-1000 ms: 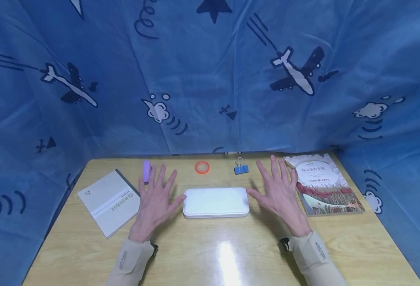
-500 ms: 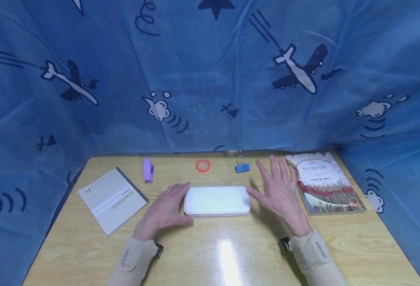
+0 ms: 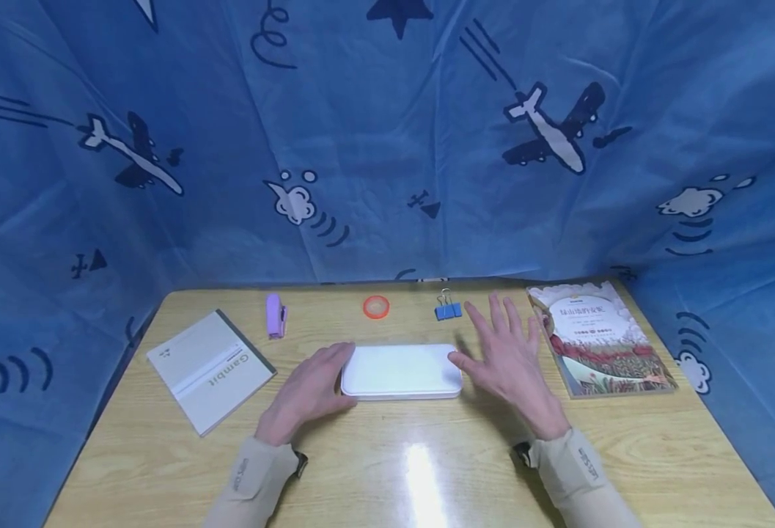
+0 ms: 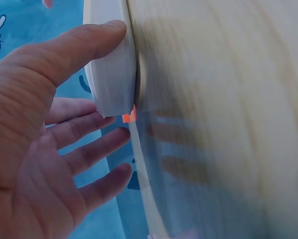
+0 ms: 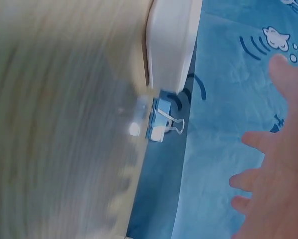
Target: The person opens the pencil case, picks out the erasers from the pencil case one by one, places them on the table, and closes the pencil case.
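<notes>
Case [image 3: 402,372] pinched at its left end, right hand [image 3: 509,359] spread

The white, round-cornered case lies flat on the wood-grain table [image 3: 361,469], nearer the person than the red tape roll [image 3: 376,317] and slightly to its right. Left of the roll and nearer the person, the left hand [image 3: 314,389] grips the case's short end, thumb along the near side, fingertips at the far corner. Right of the roll, the right hand holds nothing: its fingers fan out, and the right wrist view shows its thumb apart from the case.

By its crisp outline the case is probably stiff and fairly light, though its contents cannot be told. Its glossy top looks slippery, so the side walls near both short ends seem the surest hold; one end alone might let it tilt.

A purple stapler [image 3: 274,315] is left of the roll, a Gambit notebook [image 3: 211,372] farther left; a blue binder clip [image 3: 449,312] sits to its right, a paperback book [image 3: 598,337] farther right.
</notes>
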A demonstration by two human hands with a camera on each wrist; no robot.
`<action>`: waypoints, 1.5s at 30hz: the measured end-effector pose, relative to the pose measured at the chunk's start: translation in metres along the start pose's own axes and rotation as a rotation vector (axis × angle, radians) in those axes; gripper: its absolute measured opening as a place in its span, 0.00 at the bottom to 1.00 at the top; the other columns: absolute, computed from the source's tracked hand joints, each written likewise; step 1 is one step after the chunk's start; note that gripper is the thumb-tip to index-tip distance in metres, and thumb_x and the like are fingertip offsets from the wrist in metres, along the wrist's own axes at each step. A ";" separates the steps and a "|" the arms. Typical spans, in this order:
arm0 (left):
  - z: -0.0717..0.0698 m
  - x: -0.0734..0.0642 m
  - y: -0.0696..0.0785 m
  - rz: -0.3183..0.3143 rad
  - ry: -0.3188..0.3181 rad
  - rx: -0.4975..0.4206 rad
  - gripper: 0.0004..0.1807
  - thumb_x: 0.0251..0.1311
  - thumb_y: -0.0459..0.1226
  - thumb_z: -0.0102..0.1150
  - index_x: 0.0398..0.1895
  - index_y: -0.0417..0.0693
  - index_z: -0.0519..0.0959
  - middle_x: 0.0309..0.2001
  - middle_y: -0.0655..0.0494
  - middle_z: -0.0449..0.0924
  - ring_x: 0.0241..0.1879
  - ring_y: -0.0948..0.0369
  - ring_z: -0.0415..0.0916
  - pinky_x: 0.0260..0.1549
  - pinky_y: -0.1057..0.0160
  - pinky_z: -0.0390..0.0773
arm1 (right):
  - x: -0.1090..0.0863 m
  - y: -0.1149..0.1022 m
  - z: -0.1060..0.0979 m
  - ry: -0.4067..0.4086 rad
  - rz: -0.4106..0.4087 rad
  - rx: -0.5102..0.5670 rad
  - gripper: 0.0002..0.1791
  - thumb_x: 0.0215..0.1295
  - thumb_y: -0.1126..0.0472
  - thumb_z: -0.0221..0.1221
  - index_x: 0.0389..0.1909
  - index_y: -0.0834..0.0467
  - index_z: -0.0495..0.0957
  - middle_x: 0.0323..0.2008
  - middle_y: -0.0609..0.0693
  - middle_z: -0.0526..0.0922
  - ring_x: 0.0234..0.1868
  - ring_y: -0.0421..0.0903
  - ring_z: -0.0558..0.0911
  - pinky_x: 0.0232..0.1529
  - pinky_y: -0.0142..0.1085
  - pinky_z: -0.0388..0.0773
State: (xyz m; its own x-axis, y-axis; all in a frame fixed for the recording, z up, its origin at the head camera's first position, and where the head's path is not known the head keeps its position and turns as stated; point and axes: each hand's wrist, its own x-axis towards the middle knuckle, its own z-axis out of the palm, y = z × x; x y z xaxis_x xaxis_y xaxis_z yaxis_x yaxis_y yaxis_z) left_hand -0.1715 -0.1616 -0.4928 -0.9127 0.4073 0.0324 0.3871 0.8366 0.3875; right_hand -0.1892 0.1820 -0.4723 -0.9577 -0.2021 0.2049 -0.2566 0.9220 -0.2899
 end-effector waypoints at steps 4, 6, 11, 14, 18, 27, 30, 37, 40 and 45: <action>-0.001 -0.001 0.000 -0.004 0.002 0.012 0.53 0.47 0.47 0.79 0.75 0.41 0.64 0.73 0.44 0.68 0.70 0.45 0.69 0.71 0.45 0.68 | -0.001 -0.013 0.004 -0.011 -0.031 0.010 0.52 0.60 0.27 0.58 0.79 0.47 0.57 0.81 0.63 0.49 0.81 0.65 0.46 0.72 0.75 0.40; -0.001 -0.001 0.000 -0.003 0.002 0.019 0.52 0.47 0.47 0.79 0.75 0.41 0.64 0.73 0.45 0.68 0.70 0.45 0.69 0.71 0.45 0.69 | -0.001 -0.020 0.008 -0.009 -0.059 0.010 0.52 0.58 0.27 0.60 0.79 0.48 0.59 0.80 0.61 0.54 0.81 0.64 0.49 0.72 0.74 0.42; -0.001 0.000 0.000 -0.001 0.002 0.018 0.51 0.48 0.47 0.78 0.75 0.41 0.65 0.73 0.45 0.69 0.69 0.46 0.70 0.70 0.47 0.70 | -0.001 -0.041 0.013 0.016 -0.154 -0.002 0.46 0.53 0.30 0.67 0.70 0.50 0.72 0.68 0.54 0.77 0.73 0.61 0.68 0.72 0.70 0.51; -0.001 0.001 0.000 0.001 0.008 0.018 0.51 0.48 0.47 0.77 0.75 0.41 0.65 0.73 0.45 0.69 0.68 0.47 0.70 0.70 0.47 0.71 | -0.001 -0.052 0.015 0.008 -0.203 -0.002 0.41 0.51 0.32 0.70 0.62 0.51 0.79 0.60 0.50 0.84 0.66 0.58 0.76 0.71 0.67 0.58; 0.000 0.001 0.000 0.004 0.017 0.026 0.51 0.47 0.47 0.77 0.75 0.41 0.65 0.73 0.46 0.70 0.67 0.48 0.71 0.69 0.48 0.71 | -0.001 -0.067 0.016 -0.022 -0.265 -0.010 0.38 0.50 0.35 0.73 0.57 0.53 0.82 0.55 0.52 0.87 0.61 0.57 0.81 0.66 0.61 0.71; 0.000 0.001 0.000 0.005 0.022 0.033 0.51 0.47 0.47 0.77 0.75 0.42 0.65 0.72 0.47 0.70 0.67 0.48 0.72 0.68 0.49 0.72 | -0.005 -0.086 0.025 -0.034 -0.398 -0.136 0.25 0.45 0.44 0.78 0.40 0.53 0.84 0.36 0.45 0.87 0.35 0.47 0.83 0.35 0.41 0.82; 0.000 0.001 0.000 0.009 0.024 0.030 0.50 0.47 0.47 0.77 0.75 0.42 0.66 0.72 0.47 0.71 0.66 0.48 0.72 0.68 0.49 0.73 | -0.008 -0.087 0.030 -0.029 -0.417 -0.190 0.24 0.43 0.46 0.79 0.39 0.53 0.84 0.43 0.48 0.89 0.41 0.51 0.85 0.37 0.43 0.84; -0.001 0.001 0.000 0.008 0.020 0.030 0.51 0.47 0.46 0.78 0.75 0.42 0.66 0.72 0.46 0.71 0.67 0.47 0.71 0.68 0.47 0.72 | -0.008 -0.088 0.037 0.039 -0.493 -0.356 0.19 0.45 0.56 0.77 0.37 0.57 0.84 0.43 0.51 0.89 0.39 0.47 0.84 0.30 0.36 0.81; -0.002 0.001 0.001 0.004 0.016 0.023 0.51 0.46 0.46 0.78 0.75 0.42 0.65 0.72 0.46 0.70 0.68 0.47 0.71 0.68 0.47 0.72 | -0.006 -0.089 0.040 0.101 -0.547 -0.428 0.12 0.45 0.60 0.73 0.31 0.58 0.84 0.32 0.49 0.87 0.29 0.44 0.81 0.23 0.33 0.77; -0.001 0.000 0.001 -0.004 0.007 0.000 0.52 0.46 0.46 0.78 0.75 0.43 0.65 0.72 0.46 0.70 0.68 0.47 0.71 0.69 0.47 0.71 | -0.002 -0.093 0.043 0.171 -0.620 -0.497 0.04 0.44 0.66 0.65 0.19 0.56 0.79 0.18 0.46 0.77 0.17 0.40 0.74 0.14 0.31 0.71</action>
State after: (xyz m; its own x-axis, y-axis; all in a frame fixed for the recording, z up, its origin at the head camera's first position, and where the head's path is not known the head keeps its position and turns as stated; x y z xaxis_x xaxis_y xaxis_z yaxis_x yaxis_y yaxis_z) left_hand -0.1717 -0.1612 -0.4913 -0.9151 0.4014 0.0375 0.3836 0.8383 0.3874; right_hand -0.1691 0.0823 -0.4861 -0.6170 -0.7080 0.3436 -0.6076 0.7061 0.3637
